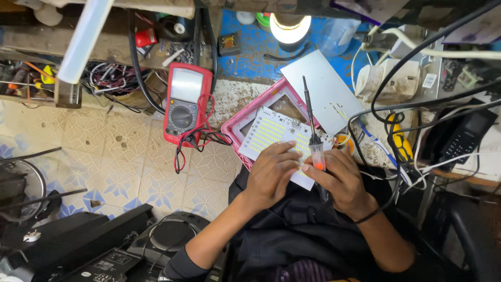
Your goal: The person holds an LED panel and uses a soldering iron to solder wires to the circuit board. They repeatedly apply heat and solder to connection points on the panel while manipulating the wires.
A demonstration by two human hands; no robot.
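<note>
Held in the lap, in the middle of the view: a white rectangular LED board [271, 133] with rows of small yellow diodes, its far edge lying on a pink plastic frame [245, 119]. Gripped at its near edge by the left hand [271, 172], fingers curled close over the surface, thumb hidden below. At 3 o'clock from that hand, the right hand [336, 180], fingers closed narrow around the orange grip of a thin black-shafted soldering iron [316, 152]. Shaft points to 12 o'clock, with the tip far above the board and over a grey metal plate [326, 89], so no contact with any pad now.

Judged as the step in hand: holding the board steady and getting the iron ready, not yet soldering. For touching a joint, a need to turn the tip down to the board and to keep the left fingers away from the hot metal.

Around, at 10 o'clock from the board: a red digital multimeter [185, 104] with red and black leads, lying on patterned tile. At 12 o'clock, a lit round lamp [289, 26]. At 3 o'clock, several thick black cables [396, 107], a yellow-handled screwdriver [400, 140] and a black handset [462, 136]. The cables cross close to the right wrist and probably limit free movement of the iron to that side.
</note>
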